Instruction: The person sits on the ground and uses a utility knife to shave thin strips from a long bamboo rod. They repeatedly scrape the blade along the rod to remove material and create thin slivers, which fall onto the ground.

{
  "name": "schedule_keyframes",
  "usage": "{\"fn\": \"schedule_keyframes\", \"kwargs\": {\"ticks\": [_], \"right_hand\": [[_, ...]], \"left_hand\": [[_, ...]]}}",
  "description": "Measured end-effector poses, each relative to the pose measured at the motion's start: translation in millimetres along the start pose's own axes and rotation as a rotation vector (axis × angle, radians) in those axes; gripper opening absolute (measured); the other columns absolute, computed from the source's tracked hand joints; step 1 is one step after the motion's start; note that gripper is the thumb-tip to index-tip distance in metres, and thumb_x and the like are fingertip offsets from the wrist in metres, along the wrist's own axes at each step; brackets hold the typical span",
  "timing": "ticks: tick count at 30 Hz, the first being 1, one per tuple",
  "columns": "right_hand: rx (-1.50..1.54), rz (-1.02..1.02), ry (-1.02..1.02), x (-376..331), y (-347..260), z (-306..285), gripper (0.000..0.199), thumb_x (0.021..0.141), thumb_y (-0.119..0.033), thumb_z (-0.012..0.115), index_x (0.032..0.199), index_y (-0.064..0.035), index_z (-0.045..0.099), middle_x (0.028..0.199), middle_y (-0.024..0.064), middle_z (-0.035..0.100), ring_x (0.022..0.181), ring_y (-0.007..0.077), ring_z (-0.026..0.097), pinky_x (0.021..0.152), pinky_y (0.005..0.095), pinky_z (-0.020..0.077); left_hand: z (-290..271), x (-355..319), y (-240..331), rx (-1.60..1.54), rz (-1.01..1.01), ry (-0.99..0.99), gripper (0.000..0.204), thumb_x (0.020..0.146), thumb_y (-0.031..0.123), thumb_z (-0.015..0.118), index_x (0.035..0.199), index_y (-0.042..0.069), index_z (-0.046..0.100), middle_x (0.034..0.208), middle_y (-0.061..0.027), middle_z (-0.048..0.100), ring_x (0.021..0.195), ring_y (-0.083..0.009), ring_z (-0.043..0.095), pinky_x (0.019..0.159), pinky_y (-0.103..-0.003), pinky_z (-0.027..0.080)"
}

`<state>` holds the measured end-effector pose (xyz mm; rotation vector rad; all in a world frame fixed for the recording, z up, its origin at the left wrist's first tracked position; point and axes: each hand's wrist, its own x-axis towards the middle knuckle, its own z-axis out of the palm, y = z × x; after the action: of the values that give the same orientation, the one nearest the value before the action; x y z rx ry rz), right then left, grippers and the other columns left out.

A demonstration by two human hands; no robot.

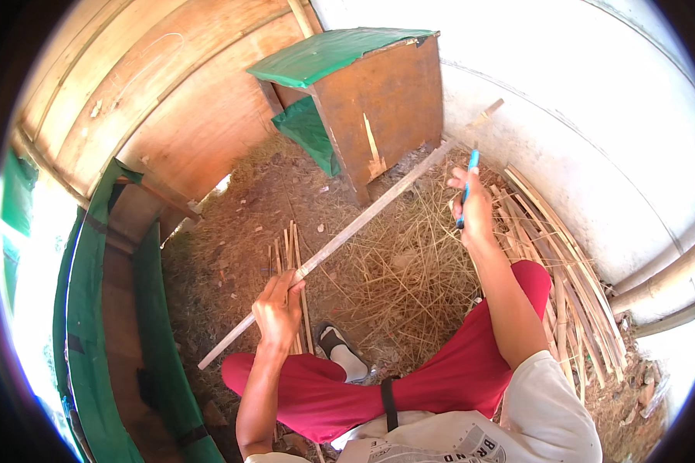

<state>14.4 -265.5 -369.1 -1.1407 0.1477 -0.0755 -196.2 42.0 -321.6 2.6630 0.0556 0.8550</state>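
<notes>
My left hand (278,309) is closed around a long pale wooden strip (371,212), gripping it nearer its lower left end. The strip slants up to the right across the view, and its far part comes close to the white wall. My right hand (475,204) is raised to the right of the strip, its fingers curled around a slim blue-handled knife (472,163) that points upward. A thin tip shows at the knife's upper end, too small to make out clearly. The knife and the strip are apart.
Split wooden strips (556,270) lie piled along the white wall (579,85) at right. Thin shavings (409,285) cover the ground before me. A brown wooden box with a green top (386,92) stands ahead. Several thin sticks (289,247) lie near my foot. Green-covered boards (93,324) stand at left.
</notes>
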Motion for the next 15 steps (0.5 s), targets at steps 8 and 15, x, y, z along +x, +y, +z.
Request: {"fn": "schedule_keyframes", "kwargs": {"ticks": [8, 15], "right_hand": [[-0.596, -0.712, -0.622, -89, 50, 50, 0.029, 0.099, -0.026, 0.062, 0.101, 0.0012, 0.073, 0.064, 0.0110, 0.066, 0.045, 0.0182, 0.058, 0.040, 0.0349, 0.0465], [-0.903, -0.843, -0.790, -129, 66, 54, 0.036, 0.094, -0.037, 0.066, 0.101, -0.0026, 0.074, 0.068, 0.0134, 0.069, 0.048, 0.0233, 0.063, 0.041, 0.0362, 0.0474]], "left_hand": [[-8, -33, 3, -0.216, -0.220, -0.099, 0.019, 0.090, 0.008, 0.072, 0.105, -0.003, 0.070, 0.072, -0.0139, 0.063, 0.059, -0.0185, 0.057, 0.055, -0.034, 0.046], [0, -78, 12, -0.347, -0.553, -0.245, 0.024, 0.098, 0.020, 0.066, 0.109, -0.001, 0.070, 0.065, -0.0117, 0.059, 0.063, -0.0099, 0.047, 0.057, -0.032, 0.044]]}}
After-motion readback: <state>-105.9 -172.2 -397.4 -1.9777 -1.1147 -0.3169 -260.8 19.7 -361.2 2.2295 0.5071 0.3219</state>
